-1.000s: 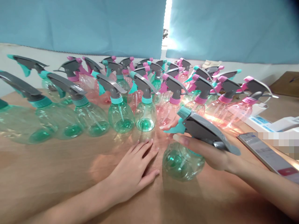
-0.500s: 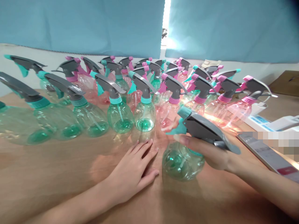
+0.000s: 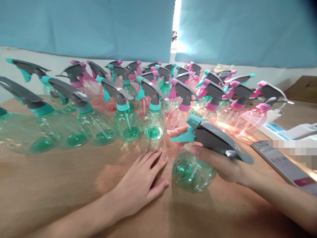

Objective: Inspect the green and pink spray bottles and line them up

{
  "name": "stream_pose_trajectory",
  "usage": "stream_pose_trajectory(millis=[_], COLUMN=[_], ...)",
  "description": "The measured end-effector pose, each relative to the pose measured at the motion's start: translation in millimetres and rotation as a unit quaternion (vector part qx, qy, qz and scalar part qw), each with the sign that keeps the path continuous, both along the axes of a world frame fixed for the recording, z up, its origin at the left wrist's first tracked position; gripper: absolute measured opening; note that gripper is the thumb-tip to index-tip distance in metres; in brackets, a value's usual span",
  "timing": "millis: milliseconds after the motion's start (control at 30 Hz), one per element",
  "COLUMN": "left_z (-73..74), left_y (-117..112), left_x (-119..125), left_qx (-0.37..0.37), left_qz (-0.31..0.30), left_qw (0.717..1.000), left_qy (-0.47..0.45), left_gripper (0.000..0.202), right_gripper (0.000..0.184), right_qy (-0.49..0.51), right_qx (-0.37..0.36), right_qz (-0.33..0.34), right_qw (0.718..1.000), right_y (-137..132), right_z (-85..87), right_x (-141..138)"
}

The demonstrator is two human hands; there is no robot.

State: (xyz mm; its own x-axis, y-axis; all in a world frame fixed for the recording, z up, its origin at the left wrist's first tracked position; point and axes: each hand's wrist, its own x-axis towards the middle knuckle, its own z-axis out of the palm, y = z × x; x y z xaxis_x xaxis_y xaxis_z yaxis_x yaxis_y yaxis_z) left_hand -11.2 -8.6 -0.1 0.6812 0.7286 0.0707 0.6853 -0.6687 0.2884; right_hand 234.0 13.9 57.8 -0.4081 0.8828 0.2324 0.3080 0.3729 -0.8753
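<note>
Green spray bottle is held on the table, in front of the rows of bottles, its neck clasped by right hand fingers beneath the trigger head, probably for steadiness; left hand is laid flat alongside, fingers released.

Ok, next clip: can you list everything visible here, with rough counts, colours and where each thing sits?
green spray bottles: many, too crowded to count, clear green with grey triggers, standing mostly left and centre
pink spray bottles: many, clear pink with grey triggers, mostly centre and right
held spray bottle: one, clear green, tilted, front centre
table: one, brown wood, under everything
curtains: two, blue, behind, bright gap between
phone: one, screen lit, right front
white boxes: at least two, blue print, right edge
brown box: one, far right
left hand: flat on table, fingers spread
right hand: gripping the held bottle's neck
</note>
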Motion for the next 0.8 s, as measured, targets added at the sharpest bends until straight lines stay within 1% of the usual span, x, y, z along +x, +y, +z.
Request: stream_pose_trajectory(millis=[233, 400, 633, 800], left_z=[0.3, 0.7, 0.7, 0.4], left_y=[-0.7, 0.6, -0.7, -0.5], left_x=[0.0, 1.0, -0.2, -0.4], left_qx=[-0.004, -0.006, -0.005, -0.004], left_qz=[-0.001, 0.002, 0.001, 0.0], left_qw=[1.0, 1.0, 1.0, 1.0], left_qy=[0.023, 0.031, 0.016, 0.009], left_gripper=[0.055, 0.056, 0.054, 0.054], right_gripper=[0.043, 0.05, 0.046, 0.044], right_qy=[-0.004, 0.01, 0.016, 0.031], right_qx=[-0.003, 0.006, -0.01, -0.004], right_qz=[-0.013, -0.017, -0.008, 0.0], right_qw=[1.0, 1.0, 1.0, 1.0], right_y=[-0.8, -0.9, -1.1, -0.7], right_z=[0.7, 1.5, 2.8, 3.5], right_x=[-0.8, -2.2, -3.0, -3.9])
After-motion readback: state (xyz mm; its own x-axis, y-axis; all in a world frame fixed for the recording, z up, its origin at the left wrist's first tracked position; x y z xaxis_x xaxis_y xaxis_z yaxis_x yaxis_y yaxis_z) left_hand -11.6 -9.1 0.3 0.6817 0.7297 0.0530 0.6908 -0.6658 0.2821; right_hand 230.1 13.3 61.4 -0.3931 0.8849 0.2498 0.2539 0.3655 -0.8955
